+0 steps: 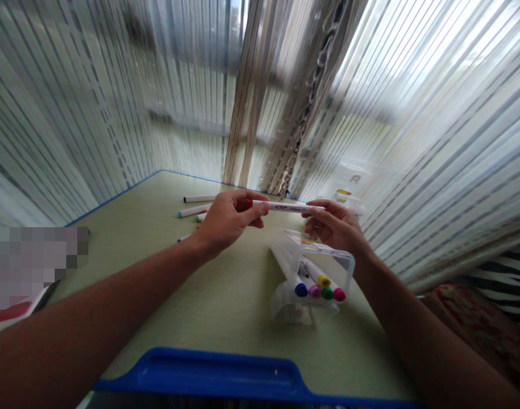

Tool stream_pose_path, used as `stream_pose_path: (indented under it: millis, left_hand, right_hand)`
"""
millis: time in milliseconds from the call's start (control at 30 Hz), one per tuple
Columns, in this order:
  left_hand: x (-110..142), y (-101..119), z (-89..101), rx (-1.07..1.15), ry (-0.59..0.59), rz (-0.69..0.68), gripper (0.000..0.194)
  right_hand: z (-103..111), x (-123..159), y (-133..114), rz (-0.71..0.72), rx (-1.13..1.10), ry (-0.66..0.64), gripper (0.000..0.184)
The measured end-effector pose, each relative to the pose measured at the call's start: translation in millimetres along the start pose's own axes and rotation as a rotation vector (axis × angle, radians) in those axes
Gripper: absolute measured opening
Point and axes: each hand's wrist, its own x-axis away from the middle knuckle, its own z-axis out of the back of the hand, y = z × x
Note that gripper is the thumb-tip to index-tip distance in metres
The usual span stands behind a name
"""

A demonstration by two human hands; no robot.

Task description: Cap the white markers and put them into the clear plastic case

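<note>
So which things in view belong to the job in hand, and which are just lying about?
Seemingly in use:
red-ended marker, held by left hand and right hand
clear plastic case holding markers
loose markers on the table

Apparently just about:
zebra-striped fabric
string curtain

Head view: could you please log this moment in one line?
left hand: grips white marker by red end; right hand: grips its other end; clear case: holds capped markers; loose markers: on table beside left hand

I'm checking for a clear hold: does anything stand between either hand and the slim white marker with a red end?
Nothing visible does: the left hand holds that marker near its red end, the right hand its other end. The clear plastic marker case shows lower in the picture, not between them.
</note>
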Motion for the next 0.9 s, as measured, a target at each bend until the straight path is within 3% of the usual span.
stream_pose_path:
  millis: [600, 900]
  left_hand:
    - [16.2, 19.6, -13.5, 0.202, -0.158, -0.112, 0.034]
    - [22.1, 22.9, -17.8, 0.156, -0.180, -0.184, 0.030]
  right_hand:
    - [2.0, -4.1, 6.2, -0.096, -0.023, -0.012, 0.034]
    - [-1.3, -1.3, 4.1, -0.110, -0.020, -0.016, 0.036]
